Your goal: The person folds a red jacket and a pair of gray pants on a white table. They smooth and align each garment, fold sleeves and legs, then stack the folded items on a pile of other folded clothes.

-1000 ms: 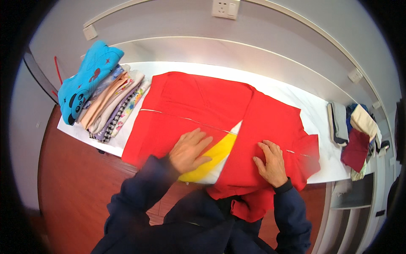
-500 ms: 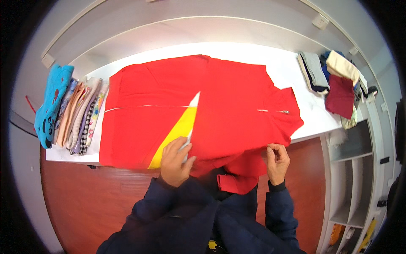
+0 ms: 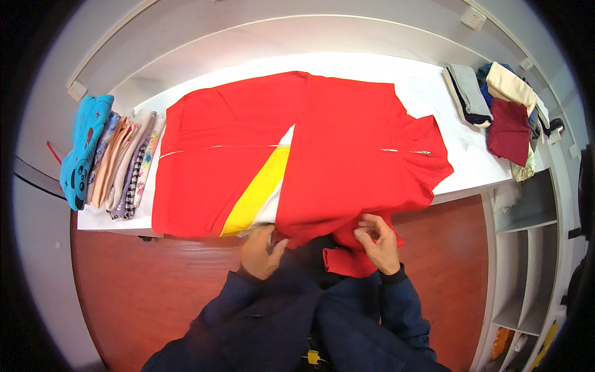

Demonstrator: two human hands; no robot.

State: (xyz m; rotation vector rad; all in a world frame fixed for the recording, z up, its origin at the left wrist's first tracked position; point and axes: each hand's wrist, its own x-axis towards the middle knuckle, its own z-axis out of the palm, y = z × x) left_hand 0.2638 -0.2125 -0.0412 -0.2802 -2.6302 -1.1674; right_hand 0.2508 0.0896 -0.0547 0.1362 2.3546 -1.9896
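Head view shows folded clothes (image 3: pixel 116 164) left of the red jacket (image 3: pixel 347 136), spread on the desk (image 3: pixel 416 87). At the jacket's near edge, the left hand (image 3: pixel 260 253) is half curled, its hold I cannot tell; the right hand (image 3: pixel 379 245) is loosely open near the jacket's sleeve (image 3: pixel 347 263).

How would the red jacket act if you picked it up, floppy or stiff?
The red jacket would probably flop, since one sleeve droops past the table's front edge. It probably wouldn't roll if pushed, because it's spread out flat; it might wrinkle instead. The zipper may bend less easily than the soft-looking cloth around it.
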